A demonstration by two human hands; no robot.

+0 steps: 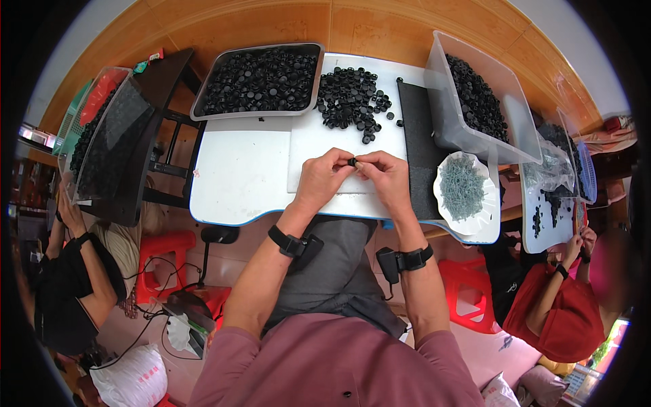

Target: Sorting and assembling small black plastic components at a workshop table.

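Observation:
Over the near part of a white table (237, 173), my two hands meet at the fingertips. Between them is a small round black cap (352, 162). My left hand (321, 178) pinches it from the left side. My right hand (385, 178) closes thumb and finger against its other side; whether a second small part is in those fingers is hidden. Just beyond my hands lies a loose pile of similar black caps (349, 95), a few strayed toward me. A shallow scalloped white dish (489, 216) of thin greyish metal pins (462, 186) stands right of my right hand.
A grey tray (196, 108) heaped with black caps stands at the back left. At right, a clear plastic bin (461, 139) holds more, beside a black mat (420, 149). People work at both sides, a person in red (563, 308) at right. Red stools (468, 295) flank me.

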